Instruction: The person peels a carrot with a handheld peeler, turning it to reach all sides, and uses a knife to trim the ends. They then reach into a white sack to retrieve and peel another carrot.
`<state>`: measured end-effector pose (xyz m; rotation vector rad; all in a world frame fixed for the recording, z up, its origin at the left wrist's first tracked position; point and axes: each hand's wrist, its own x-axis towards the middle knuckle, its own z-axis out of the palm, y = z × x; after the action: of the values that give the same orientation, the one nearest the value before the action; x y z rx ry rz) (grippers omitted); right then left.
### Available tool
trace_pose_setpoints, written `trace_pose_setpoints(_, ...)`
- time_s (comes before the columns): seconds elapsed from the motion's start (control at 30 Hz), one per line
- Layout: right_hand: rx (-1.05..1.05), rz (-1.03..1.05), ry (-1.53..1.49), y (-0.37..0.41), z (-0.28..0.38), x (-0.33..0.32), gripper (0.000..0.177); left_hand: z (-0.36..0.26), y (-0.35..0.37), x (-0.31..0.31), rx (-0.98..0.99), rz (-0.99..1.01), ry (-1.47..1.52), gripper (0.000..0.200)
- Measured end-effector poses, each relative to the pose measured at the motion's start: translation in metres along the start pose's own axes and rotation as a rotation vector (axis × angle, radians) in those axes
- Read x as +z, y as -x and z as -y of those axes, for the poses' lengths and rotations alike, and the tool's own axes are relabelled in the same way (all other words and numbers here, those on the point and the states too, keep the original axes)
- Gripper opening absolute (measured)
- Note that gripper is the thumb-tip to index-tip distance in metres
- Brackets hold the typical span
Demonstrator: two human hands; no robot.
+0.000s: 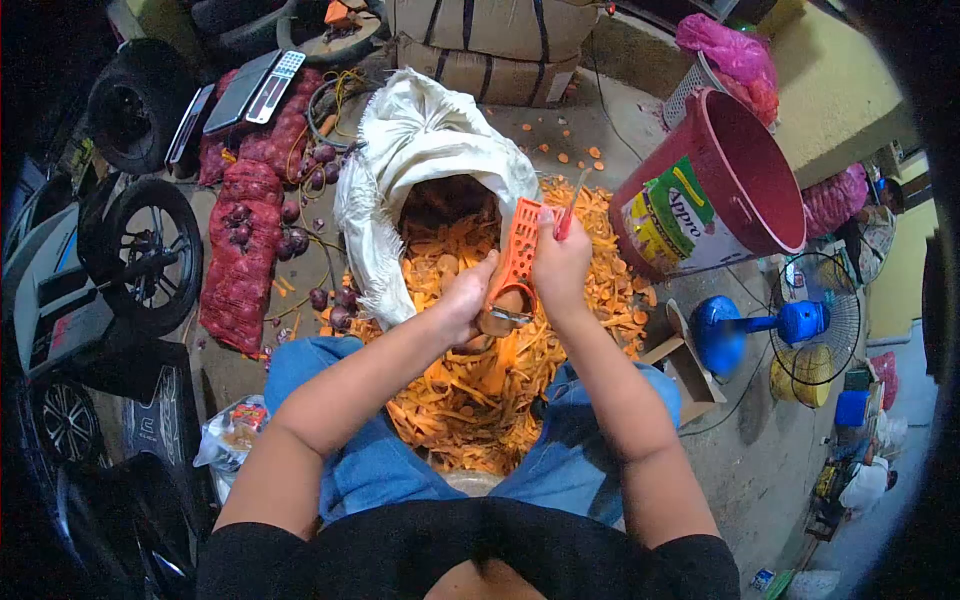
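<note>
My left hand (470, 295) is closed around a carrot (512, 301), partly hidden by the tool over it. My right hand (560, 265) grips an orange peeler (521, 243) with a perforated handle, its metal blade lying across the carrot. A small knife (570, 207) with a red handle also sticks up from the right hand. Below both hands, a heap of orange carrot peels (460, 400) spreads between my knees. Just beyond them, a white woven sack (375, 205) lies with its mouth towards me, holding peels and carrots.
A tall red bucket (720, 180) leans at the right, near a blue fan (775, 325). Red net bags of onions (245, 260) and a scale (245, 90) are on the left, beside a motorcycle wheel (155, 255). Strapped cartons (490, 65) stand behind the sack.
</note>
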<state>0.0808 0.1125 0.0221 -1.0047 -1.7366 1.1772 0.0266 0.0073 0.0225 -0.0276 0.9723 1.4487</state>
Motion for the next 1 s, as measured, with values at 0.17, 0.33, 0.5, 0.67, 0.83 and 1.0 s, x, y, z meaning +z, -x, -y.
trace_pose_setpoints(0.17,-0.151,-0.463,0.316,-0.076,-0.038,-0.040,0.023,-0.006,0.020,-0.006,-0.200,0.205,-0.370,0.040)
trace_pose_setpoints(0.33,0.284,-0.264,-0.011,-0.050,-0.004,-0.029,0.025,-0.014,0.005,-0.022,-0.112,0.250,-0.057,0.039)
trace_pose_setpoints(0.5,0.073,-0.013,-0.048,0.000,0.024,0.001,0.023,-0.014,-0.010,-0.023,-0.035,0.059,0.065,0.040)
trace_pose_setpoints(0.67,-0.029,0.035,-0.148,0.006,0.007,0.014,0.020,-0.010,-0.001,-0.014,0.029,0.010,-0.007,0.038)
trace_pose_setpoints(0.83,-0.141,-0.201,0.124,-0.039,-0.015,-0.006,0.021,-0.004,0.010,-0.012,-0.128,0.104,-0.262,0.036)
trace_pose_setpoints(1.0,0.206,-0.409,0.061,-0.072,-0.020,-0.034,0.023,-0.014,0.018,-0.007,-0.158,0.063,-0.165,0.035)
